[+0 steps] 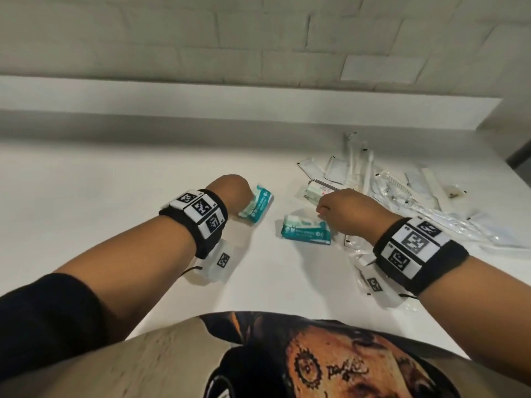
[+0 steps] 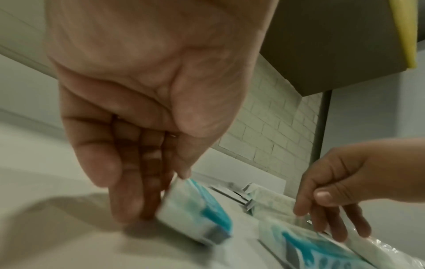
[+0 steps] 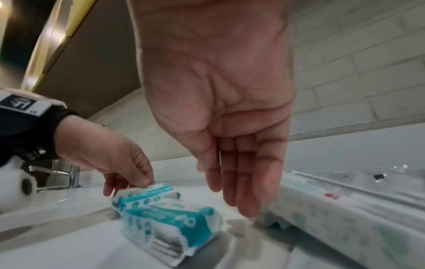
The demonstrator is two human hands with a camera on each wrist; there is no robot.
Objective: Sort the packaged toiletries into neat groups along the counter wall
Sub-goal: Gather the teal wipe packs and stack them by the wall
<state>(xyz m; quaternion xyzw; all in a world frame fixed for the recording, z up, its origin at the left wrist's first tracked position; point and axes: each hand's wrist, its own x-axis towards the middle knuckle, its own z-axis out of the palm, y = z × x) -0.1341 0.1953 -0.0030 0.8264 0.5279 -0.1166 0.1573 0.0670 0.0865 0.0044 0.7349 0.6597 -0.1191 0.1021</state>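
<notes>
Two teal-and-white packets lie mid-counter. My left hand (image 1: pixel 242 198) pinches the left teal packet (image 1: pixel 257 207) by its end, the thumb on its top edge and the fingers behind it; the left wrist view shows this grip (image 2: pixel 165 191) on the packet (image 2: pixel 195 205). The second teal packet (image 1: pixel 306 232) lies free between my hands, also seen in the right wrist view (image 3: pixel 170 223). My right hand (image 1: pixel 323 212) hangs with straight fingers (image 3: pixel 243 191), its tips at the end of a pale green packet (image 3: pixel 345 222), holding nothing.
A loose heap of clear-wrapped toiletries (image 1: pixel 402 193) spreads over the right of the white counter (image 1: pixel 115 182). A low ledge (image 1: pixel 230 110) runs along the tiled back wall. A tap (image 3: pixel 69 174) stands far left. My shirt is at the front edge.
</notes>
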